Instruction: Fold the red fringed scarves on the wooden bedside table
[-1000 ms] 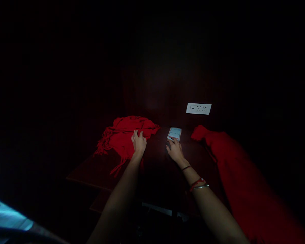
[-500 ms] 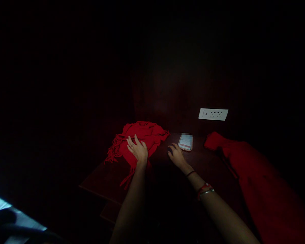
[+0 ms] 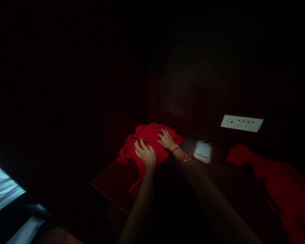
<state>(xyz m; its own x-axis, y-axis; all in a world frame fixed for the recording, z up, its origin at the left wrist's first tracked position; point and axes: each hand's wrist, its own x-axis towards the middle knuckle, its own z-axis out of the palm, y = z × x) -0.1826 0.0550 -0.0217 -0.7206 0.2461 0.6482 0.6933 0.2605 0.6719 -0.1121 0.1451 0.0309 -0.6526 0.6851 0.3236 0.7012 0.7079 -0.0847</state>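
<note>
A red fringed scarf lies bunched on a dark wooden tabletop, its tassels spilling to the left and toward the front edge. My left hand, with a ring on one finger, rests on the near side of the scarf, fingers spread. On the scarf's right part lies my right hand, fingers stretched out and apart. A dark cord and a red and silver bracelet circle the right wrist. Neither hand grips the cloth.
A phone with a lit, blurred screen lies right of the scarf. Above it, a white socket panel is on the dark wall. Another red cloth stretches along the right side. Bright fabric shows at lower left.
My right hand has moved left from beside the phone onto the scarf. My left hand stays on the scarf. The view has turned left, so things appear further right.
</note>
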